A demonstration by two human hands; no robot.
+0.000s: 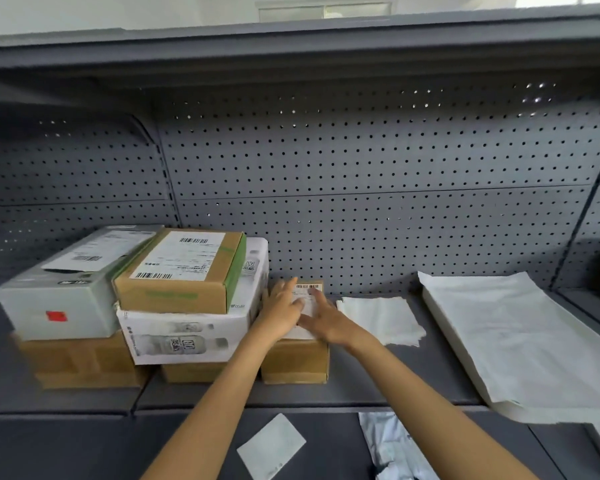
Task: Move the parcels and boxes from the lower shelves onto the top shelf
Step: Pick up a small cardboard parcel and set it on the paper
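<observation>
Both hands are flat on top of a small brown cardboard box (pixel 295 362) sitting on the grey shelf (pixel 378 382), right up against the stack on its left. The left hand (pixel 281 315) has its fingers spread open over the white shipping label (pixel 307 296), palm down, and the right hand (pixel 326 322) lies across the label's right side, fingers loose too. Neither one is actually wrapped around the box, they're just resting on it.

The stack next door: a white carton printed with bottles (pixel 187 336), with a brown box with green tape (pixel 184 271) on top of it. Further left there's a grey-white box with a red sticker (pixel 59 299) sitting on another brown carton (pixel 80 362).

To the right of the small box is a small white mailer bag (pixel 381 318) lying flat, and well past that a big white padded envelope (pixel 520 341) hanging over the shelf edge. On the shelf below, a white card-like packet (pixel 271 445) and a crinkly silver-blue poly bag (pixel 392 445). Perforated back panel (pixel 361 168) behind everything.
</observation>
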